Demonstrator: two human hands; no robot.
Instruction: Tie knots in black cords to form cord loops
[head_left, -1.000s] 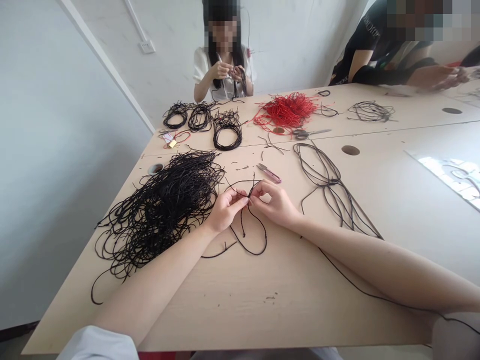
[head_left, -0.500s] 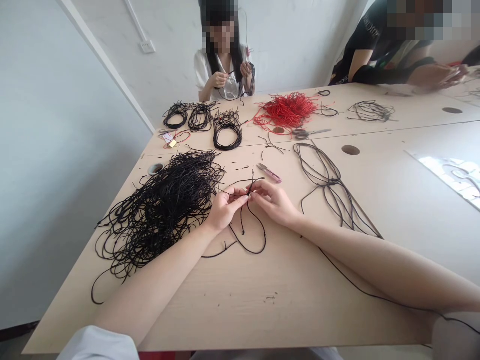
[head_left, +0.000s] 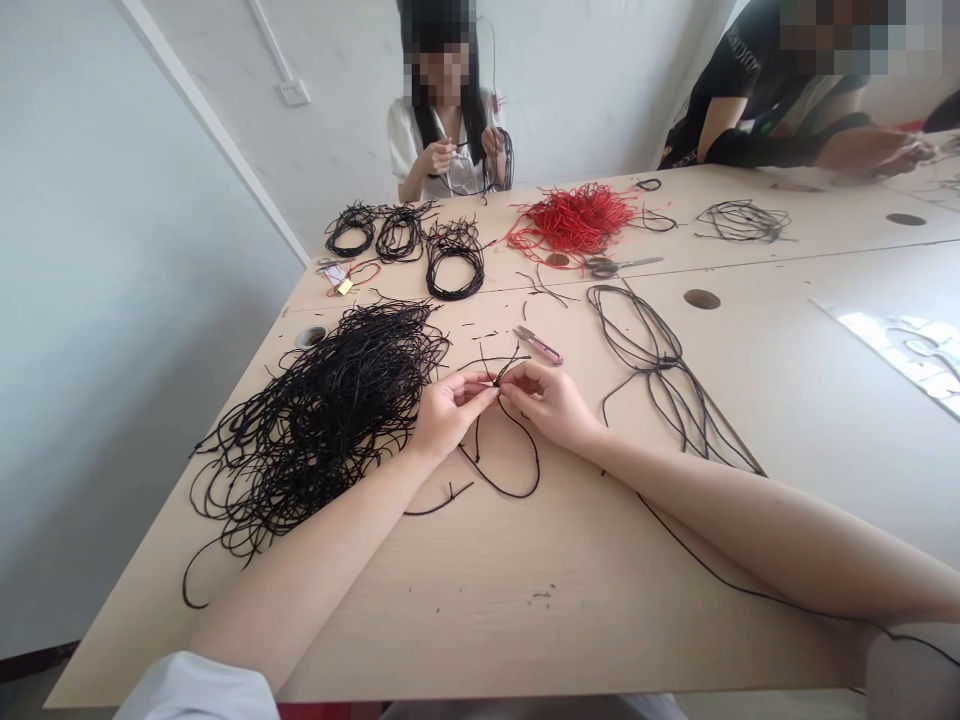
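Observation:
Between my two hands is a thin black cord, pinched where its strands cross. My left hand grips the crossing from the left with thumb and fingers. From the right, my right hand pinches the same spot, and the fingertips nearly meet. Below them the cord hangs in a loop towards the tabletop, while short loose ends stick up above. The crossing itself is partly hidden by my fingers. Just beyond my right hand lies a pair of small thread snips with a pink handle.
A big heap of black cords lies left of my hands. Bundled black cords, a red cord pile and scissors lie farther back. Tied dark cords are at right. Two people sit across the table.
The loop below my fingers has swung slightly right and up, and the loose ends above have spread apart. Both hands keep their pinch in nearly the same place.

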